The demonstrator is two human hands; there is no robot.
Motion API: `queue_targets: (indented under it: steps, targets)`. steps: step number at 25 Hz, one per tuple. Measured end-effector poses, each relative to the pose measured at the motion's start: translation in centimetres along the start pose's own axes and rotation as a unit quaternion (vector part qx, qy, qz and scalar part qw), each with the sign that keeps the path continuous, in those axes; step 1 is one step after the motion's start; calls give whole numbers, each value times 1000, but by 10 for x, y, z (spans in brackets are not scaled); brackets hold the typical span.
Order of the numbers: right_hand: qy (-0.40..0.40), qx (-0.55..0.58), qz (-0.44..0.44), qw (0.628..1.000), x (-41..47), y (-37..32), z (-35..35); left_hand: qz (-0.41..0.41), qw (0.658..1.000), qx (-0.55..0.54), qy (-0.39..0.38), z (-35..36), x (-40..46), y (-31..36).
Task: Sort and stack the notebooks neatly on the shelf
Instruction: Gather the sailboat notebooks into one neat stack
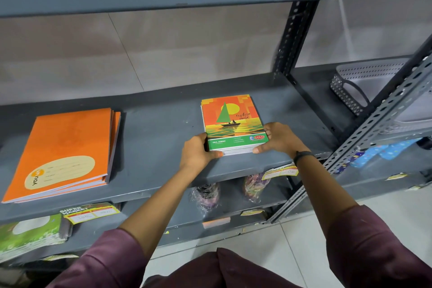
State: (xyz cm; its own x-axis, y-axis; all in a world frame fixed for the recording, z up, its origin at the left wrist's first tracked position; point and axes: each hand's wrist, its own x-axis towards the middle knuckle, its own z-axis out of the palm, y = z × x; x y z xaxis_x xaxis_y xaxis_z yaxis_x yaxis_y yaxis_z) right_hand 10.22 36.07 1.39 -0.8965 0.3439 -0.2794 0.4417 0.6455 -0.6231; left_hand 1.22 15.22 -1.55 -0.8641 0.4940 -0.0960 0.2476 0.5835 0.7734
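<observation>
A grey metal shelf (159,128) carries a stack of orange notebooks (65,152) and, well apart, a stack of sailboat-cover notebooks (231,119).

shelf (152,138) matt painted metal | notebooks (233,121) glossy paper covers

Sailboat notebook stack (233,124) on shelf (154,138), right of larger stack (63,152); basket (364,82) apparently farther right, behind.

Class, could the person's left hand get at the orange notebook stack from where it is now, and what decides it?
Probably yes. Bare shelf lies between the left hand and the orange notebook stack, nothing standing between. But that hand now grips the sailboat notebook stack and must release it first.
</observation>
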Motion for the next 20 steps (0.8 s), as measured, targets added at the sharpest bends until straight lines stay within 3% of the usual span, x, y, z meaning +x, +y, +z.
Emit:
queue_targets:
  steps: [2,5,12,14,17,20]
  targets:
    - [-17,68,-6,998,-3,1,3,-4,994,-105,-23,1,-2,-2]
    - [-35,142,-18,989,-8,2,3,-52,947,-309,-68,0,-4,0]
    - [-81,172,-31,981,-15,-2,-2,-128,903,-407,-41,2,-1,1]
    - [14,196,-31,980,-16,-11,1,-140,917,-373,20,-3,1,-2]
    - [257,171,-47,950,-12,-33,11,-75,943,-297,127,-17,-2,-5]
    - [257,175,-89,946,3,-67,32,2,949,-266,171,-50,-7,-15]
